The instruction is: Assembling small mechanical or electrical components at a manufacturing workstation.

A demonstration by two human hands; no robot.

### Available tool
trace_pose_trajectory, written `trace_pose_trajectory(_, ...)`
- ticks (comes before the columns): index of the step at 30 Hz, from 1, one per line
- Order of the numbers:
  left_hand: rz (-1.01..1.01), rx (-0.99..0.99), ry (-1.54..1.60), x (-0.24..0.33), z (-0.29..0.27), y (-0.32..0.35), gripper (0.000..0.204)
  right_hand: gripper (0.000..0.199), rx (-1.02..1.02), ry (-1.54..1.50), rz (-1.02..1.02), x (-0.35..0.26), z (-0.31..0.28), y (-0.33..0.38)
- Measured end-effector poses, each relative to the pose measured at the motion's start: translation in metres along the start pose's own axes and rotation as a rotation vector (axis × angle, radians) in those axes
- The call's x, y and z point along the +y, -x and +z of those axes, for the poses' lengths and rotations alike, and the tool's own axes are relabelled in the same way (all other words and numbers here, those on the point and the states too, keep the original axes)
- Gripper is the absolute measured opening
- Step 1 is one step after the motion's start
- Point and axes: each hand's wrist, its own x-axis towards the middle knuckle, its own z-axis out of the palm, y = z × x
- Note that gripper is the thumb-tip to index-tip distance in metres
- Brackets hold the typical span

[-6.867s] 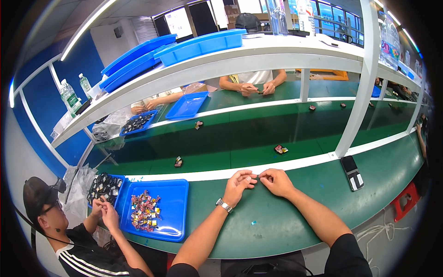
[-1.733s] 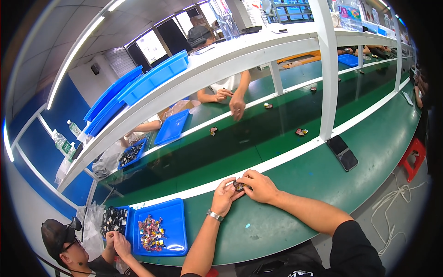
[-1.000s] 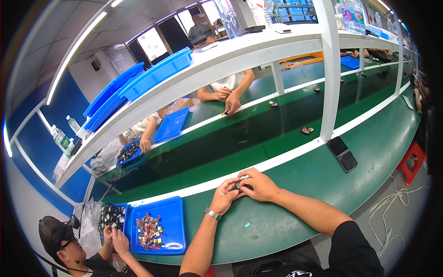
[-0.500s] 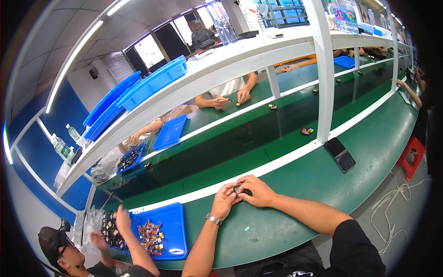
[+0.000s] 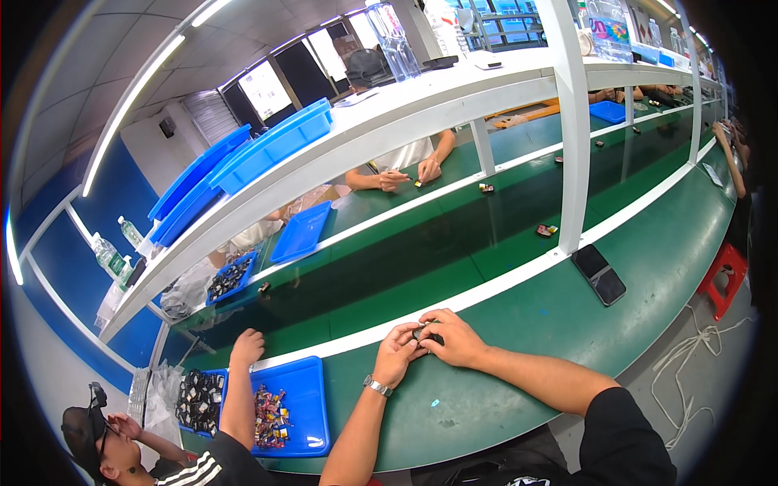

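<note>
In front of me, over the near side of the green bench, both hands meet around a small dark part (image 5: 419,333). My left hand (image 5: 395,354), with a metal watch on its wrist, grips the part from the left, fingertips pressed to it. The fingers of my right hand (image 5: 455,338) are curled and pinch the part from the right. Most of it is covered by fingers, so its exact kind cannot be made out.
A blue tray (image 5: 314,405) of small colourful parts and a bin of black parts (image 5: 200,401) sit left, by a co-worker's arm (image 5: 241,389). A phone (image 5: 600,274) lies right. Small parts (image 5: 547,231) ride the green belt (image 5: 389,275); a white post (image 5: 572,146) rises beyond.
The co-worker's one arm has swung from the bin out toward the belt, the other hand up to the head. Parts on the belt have shifted slightly right. My hands stay nearly still.
</note>
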Motion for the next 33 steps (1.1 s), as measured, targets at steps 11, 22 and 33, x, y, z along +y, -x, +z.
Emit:
trace_pose_trajectory(11, 0.000, -0.009, 0.017, -0.0006, 0.0004, 0.0005, 0.032, 0.012, 0.099, 0.008, -0.003, -0.0027, 0.0053, 0.0013)
trace_pose_trajectory(22, -0.011, 0.006, 0.033, -0.0004, 0.0024, -0.0001, 0.029, 0.011, 0.083, -0.030, 0.007, 0.0023, 0.0039, 0.0004)
trace_pose_trajectory(33, -0.024, -0.002, 0.008, -0.0010, 0.0006, 0.0000, 0.029, 0.015, 0.104, 0.037, 0.040, -0.0011, 0.0078, 0.0032)
